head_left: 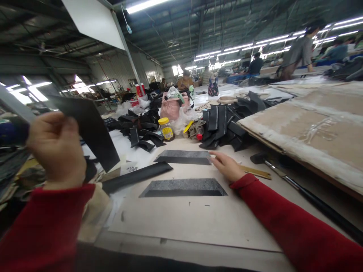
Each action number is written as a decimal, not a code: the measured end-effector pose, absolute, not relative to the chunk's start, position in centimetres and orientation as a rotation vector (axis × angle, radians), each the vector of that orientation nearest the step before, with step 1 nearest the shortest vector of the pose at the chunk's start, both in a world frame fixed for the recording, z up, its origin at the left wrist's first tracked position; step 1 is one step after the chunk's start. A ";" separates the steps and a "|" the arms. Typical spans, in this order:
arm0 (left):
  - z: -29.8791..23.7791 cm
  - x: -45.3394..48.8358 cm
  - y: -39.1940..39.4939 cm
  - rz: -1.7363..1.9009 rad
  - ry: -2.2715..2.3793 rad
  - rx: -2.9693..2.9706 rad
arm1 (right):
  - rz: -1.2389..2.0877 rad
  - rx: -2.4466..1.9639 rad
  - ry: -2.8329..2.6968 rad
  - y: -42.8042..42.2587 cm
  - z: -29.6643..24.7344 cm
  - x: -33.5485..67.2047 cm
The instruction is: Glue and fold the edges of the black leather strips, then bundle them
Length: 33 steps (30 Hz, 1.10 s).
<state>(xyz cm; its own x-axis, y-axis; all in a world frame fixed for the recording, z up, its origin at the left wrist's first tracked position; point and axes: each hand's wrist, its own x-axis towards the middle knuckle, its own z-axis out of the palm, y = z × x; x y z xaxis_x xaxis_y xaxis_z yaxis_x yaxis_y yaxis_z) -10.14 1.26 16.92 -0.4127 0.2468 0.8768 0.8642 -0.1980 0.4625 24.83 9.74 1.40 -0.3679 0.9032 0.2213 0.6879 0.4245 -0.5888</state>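
Note:
Raised at the left, my left hand [58,147] is closed, pinching a black flat panel [92,128] that hangs down to the right; both are slightly blurred. My right hand [227,165] reaches over the pale work board [181,223], thumb and forefinger together at the right end of the far trapezoid strip [184,157], which has a speckled grey band and a black edge. Closer to me lies a similar near strip [184,187], untouched. A plain black strip [138,175] rests slantwise at the board's left side.
Behind the board stand a yellow-lidded jar [166,129], a pink bag [173,105] and heaps of black pieces [221,122]. A hammer [297,185] and a wooden stick [256,172] lie at the right, beside raised boards [312,117]. A person [297,53] stands farther back.

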 end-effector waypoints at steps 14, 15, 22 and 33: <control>0.9 5.9 -6.7 -0.804 -1.457 -2.602 | 1.829 -0.909 -2.269 3.6 2.8 23.9; 1.4 5.1 -6.5 -0.798 -1.550 -2.597 | 1.740 -0.877 -2.335 3.6 2.9 24.0; 5.1 -3.5 -5.9 -0.600 -2.368 -2.709 | 1.242 -0.913 -2.298 4.9 3.6 25.0; 3.5 -8.7 -2.3 -1.617 -2.590 -2.403 | 0.900 -1.167 -2.174 5.9 2.3 24.6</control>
